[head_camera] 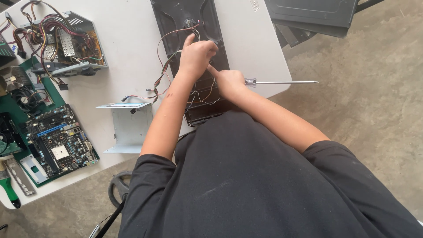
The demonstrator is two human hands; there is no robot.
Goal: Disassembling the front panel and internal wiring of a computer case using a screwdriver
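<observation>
**Hands at the wiring of a black case panel**

White tabletop (132, 48) over a bare concrete floor carries computer parts. A black case panel (176, 17) lies at the table's near edge, coloured wires (165, 70) trailing off its left side. The left hand (196, 55) is pinched shut on wiring near the panel's round fitting. The right hand (231, 83) is closed around a long screwdriver (286, 82), its shaft jutting sideways past the table edge. A motherboard (59, 141), metal bracket (130, 125) and opened power supply (66, 44) lie well apart to the left. Hard tugging could tear thin leads; the overhanging shaft could snag.
</observation>
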